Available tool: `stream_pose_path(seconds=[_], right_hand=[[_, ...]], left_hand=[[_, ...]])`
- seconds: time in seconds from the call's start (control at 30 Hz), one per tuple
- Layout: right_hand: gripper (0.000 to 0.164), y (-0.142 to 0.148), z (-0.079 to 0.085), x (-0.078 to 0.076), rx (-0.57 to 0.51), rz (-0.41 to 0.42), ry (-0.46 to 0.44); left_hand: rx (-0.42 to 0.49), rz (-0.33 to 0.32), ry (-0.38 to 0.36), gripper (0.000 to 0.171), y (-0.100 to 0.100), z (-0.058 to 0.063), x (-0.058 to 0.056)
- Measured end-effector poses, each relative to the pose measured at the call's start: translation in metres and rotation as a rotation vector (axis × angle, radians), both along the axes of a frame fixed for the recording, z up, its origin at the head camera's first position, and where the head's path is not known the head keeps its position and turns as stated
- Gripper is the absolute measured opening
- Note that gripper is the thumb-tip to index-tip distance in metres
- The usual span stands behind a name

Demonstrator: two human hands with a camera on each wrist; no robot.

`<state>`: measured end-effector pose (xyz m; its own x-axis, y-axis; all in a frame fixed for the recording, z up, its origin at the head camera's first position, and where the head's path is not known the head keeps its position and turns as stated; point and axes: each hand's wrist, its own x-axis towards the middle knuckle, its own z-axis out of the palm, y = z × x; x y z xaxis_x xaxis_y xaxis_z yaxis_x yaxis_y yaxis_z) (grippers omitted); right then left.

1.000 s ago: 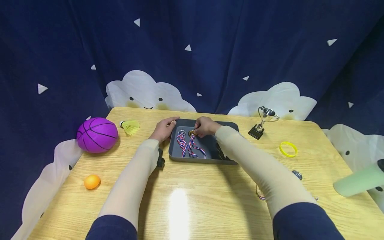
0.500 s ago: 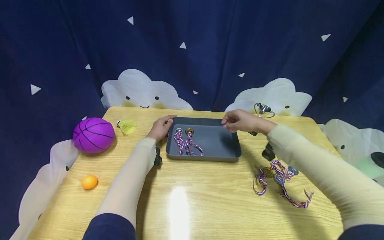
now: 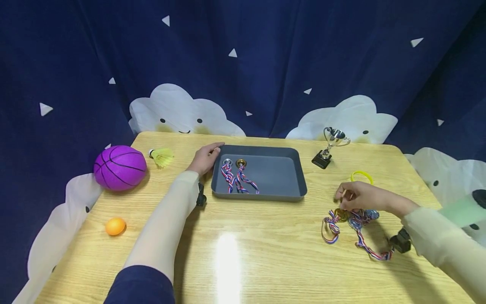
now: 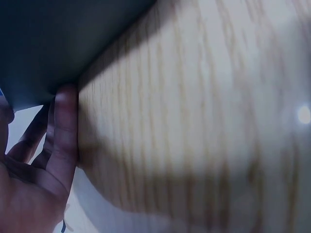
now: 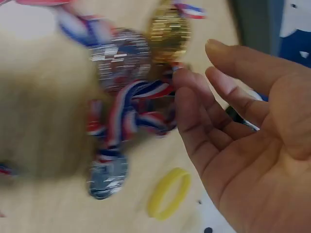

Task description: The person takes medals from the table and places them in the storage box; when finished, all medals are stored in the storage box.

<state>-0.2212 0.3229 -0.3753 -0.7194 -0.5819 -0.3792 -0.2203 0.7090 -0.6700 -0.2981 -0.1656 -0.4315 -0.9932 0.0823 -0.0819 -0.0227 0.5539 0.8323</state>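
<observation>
My left hand [image 3: 203, 159] rests against the left side of the dark grey tray [image 3: 259, 197], and its fingers [image 4: 63, 128] lie nearly straight along the outer wall in the left wrist view. A silver medal [image 3: 227, 162] and a gold medal [image 3: 241, 163], each with a red, white and blue ribbon, lie in the tray's left part. On the right of the table, my right hand [image 3: 360, 196] is over a group of medals, its fingers loosely bent and holding nothing. Below it are a gold medal [image 5: 169, 35], two silver medals [image 5: 121, 60] and tangled ribbons [image 5: 119, 119].
Behind the right hand lie a yellow wristband [image 3: 362, 175] and a silver trophy cup [image 3: 328, 148] on a black base. A purple basketball [image 3: 120, 168], a yellow shuttlecock [image 3: 162, 157] and an orange ball [image 3: 115, 226] are at left. A green cylinder [image 3: 461, 212] is far right.
My right hand has left the gold medal in the tray and moved right and nearer, to the medals on the table. The left hand has stayed at the tray's side.
</observation>
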Motion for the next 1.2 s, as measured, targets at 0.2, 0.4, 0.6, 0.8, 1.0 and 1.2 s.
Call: stream_pose_path(seconds=[0.2, 0.4, 0.6, 0.8, 1.0, 1.2], right_hand=[[0.026, 0.005, -0.016, 0.01, 0.025, 0.039, 0.042], [0.022, 0.003, -0.02, 0.016, 0.057, 0.034, 0.099], [0.023, 0.004, -0.021, 0.016, 0.075, 0.026, 0.113], [0.029, 0.007, -0.023, 0.013, 0.025, 0.01, 0.1], [0.016, 0.016, -0.022, 0.008, -0.105, 0.036, 0.035], [0.015, 0.024, -0.01, 0.001, -0.188, 0.013, -0.013]], left_hand=[[0.003, -0.004, 0.005, 0.045, 0.002, -0.002, -0.005], [0.019, -0.008, 0.007, 0.046, 0.004, -0.001, -0.006], [0.005, -0.001, -0.002, 0.046, 0.004, -0.001, -0.004], [0.004, 0.005, -0.008, 0.045, 0.004, -0.004, -0.002], [0.002, 0.018, -0.016, 0.045, 0.002, -0.004, -0.001], [0.007, 0.02, -0.012, 0.045, -0.001, -0.003, -0.003]])
